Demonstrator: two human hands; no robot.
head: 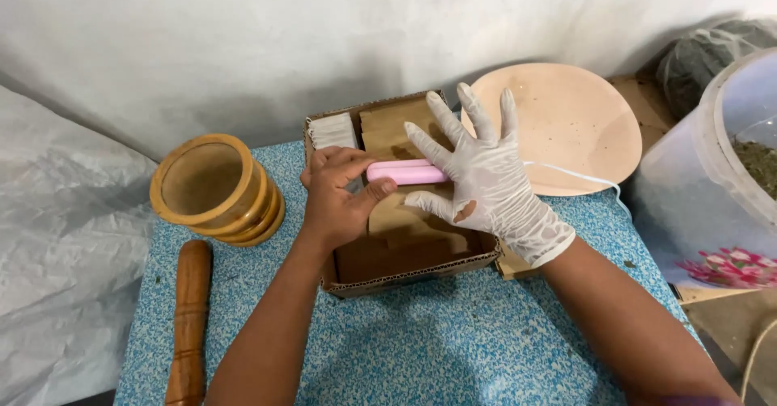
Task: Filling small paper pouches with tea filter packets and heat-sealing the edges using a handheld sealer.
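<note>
Wooden pestle (189, 317) lies on blue speckled table (421, 349), near left. Bare left hand (338, 199) pinches one end of pink bar (407, 172) over open cardboard box (405, 272). Gloved right hand (486, 181), fingers spread, rests on the bar's other end. Wooden mortar (214, 187) left, round tan tray (566, 127) behind.

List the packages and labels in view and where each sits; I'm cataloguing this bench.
Cardboard box: open, brown, under both hands.
Tan packets: flat, stacked inside it.
White packets: at its back-left corner.
Plastic tub: right edge, translucent, with a pink flower label.
No signs or screens.
</note>
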